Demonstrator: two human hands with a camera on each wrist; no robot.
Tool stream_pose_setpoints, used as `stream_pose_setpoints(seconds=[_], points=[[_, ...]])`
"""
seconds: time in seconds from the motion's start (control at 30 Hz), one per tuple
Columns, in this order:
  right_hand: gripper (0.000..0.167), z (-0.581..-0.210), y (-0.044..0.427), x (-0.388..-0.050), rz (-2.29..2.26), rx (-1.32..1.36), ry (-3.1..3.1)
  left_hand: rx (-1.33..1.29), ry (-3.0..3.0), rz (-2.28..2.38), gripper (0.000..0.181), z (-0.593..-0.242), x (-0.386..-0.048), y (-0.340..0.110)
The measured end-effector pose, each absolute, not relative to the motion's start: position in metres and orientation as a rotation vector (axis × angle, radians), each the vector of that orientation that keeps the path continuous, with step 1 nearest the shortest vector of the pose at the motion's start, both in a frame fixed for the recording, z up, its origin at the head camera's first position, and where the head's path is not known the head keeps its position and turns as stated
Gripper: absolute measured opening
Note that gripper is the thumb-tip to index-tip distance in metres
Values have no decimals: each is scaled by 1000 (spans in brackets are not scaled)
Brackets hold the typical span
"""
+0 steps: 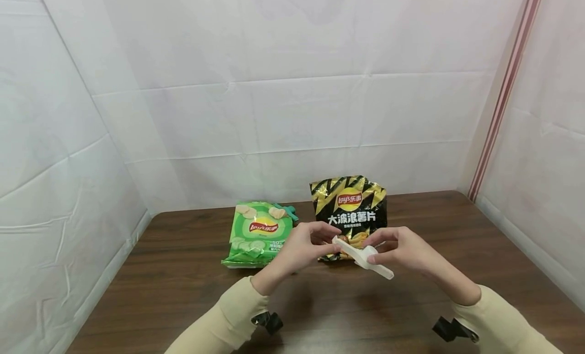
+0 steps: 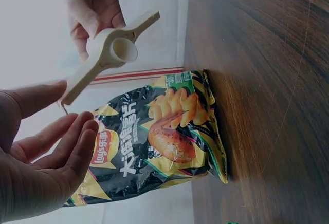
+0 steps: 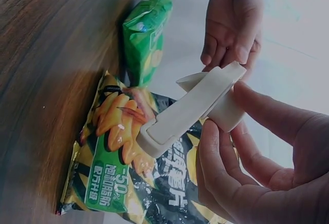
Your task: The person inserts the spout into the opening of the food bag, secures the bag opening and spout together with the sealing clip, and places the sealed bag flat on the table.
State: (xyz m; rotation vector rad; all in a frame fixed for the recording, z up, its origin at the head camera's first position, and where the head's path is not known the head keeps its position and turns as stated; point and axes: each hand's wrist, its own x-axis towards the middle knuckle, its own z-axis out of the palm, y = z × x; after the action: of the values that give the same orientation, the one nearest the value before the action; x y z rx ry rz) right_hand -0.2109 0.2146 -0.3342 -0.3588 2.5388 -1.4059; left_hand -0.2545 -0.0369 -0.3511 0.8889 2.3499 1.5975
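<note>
A white plastic clip with a small round cup at its middle (image 1: 361, 255) is held above the table, before a black and yellow chip bag (image 1: 349, 212). My right hand (image 1: 404, 247) pinches the cup part between thumb and fingers; in the right wrist view the clip (image 3: 198, 106) slants across in front of the bag. My left hand (image 1: 306, 245) is at the clip's other end, thumb and fingertips around it; in the left wrist view the left hand (image 2: 46, 152) has its fingertips close to that tip of the clip (image 2: 82, 82).
A green chip bag (image 1: 260, 232) lies on the brown wooden table (image 1: 183, 272) left of the black bag. Behind it shows a teal object (image 1: 289, 212). White sheeting (image 1: 274, 115) stands behind the table and at both sides.
</note>
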Motion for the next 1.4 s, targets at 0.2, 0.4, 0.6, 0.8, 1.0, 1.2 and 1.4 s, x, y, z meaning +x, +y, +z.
stream_pose_setpoints(seconds=[0.2,0.4,0.6,0.8,1.0,1.2,1.4], points=[[37,-331,211,-211,-1429,-366,2527,869,2381,1601,15,-349,-250,-36],[39,-328,208,-213,-1417,-333,2570,787,2339,1721,11,-353,-248,-38],[44,-333,205,-217,-1467,-341,2663,700,2300,1848,12,-355,-247,-45],[49,-341,200,-219,-1552,-378,2736,615,2278,1898,15,-356,-245,-48],[47,-341,196,-218,-1574,-426,2733,566,2256,1923,15,-356,-242,-49],[37,-341,193,-215,-1604,-428,2687,551,2223,1983,17,-356,-238,-51],[32,-342,190,-213,-1660,-470,2711,540,2196,2011,19,-356,-236,-52]])
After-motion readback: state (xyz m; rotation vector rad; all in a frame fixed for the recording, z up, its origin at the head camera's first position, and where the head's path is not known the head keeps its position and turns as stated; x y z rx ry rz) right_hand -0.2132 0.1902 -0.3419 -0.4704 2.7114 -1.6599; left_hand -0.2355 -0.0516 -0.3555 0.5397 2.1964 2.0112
